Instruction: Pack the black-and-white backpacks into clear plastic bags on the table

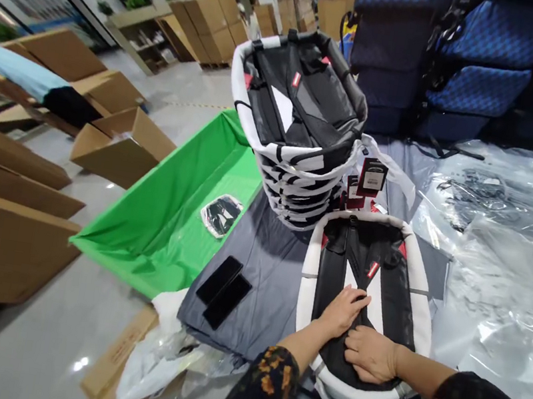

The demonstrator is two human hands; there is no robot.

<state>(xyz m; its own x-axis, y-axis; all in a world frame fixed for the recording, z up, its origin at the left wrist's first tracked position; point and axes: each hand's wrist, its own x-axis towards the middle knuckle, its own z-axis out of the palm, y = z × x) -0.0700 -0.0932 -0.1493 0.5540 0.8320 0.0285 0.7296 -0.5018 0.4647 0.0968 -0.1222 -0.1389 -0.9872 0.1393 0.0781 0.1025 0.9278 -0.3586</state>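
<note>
One left hand (344, 310), one right hand (370, 354), curled inside white-rimmed basket (419, 318) lower right, grip cannot be told

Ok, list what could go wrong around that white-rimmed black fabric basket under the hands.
The tall stack of white-rimmed black baskets stands just beyond the basket under the left hand and right hand; a bump might topple it.

The black-and-red tags hanging beside that stack could snag when the basket is lifted.

Two flat black phones lie near the grey cloth's edge and might get knocked off.
</note>
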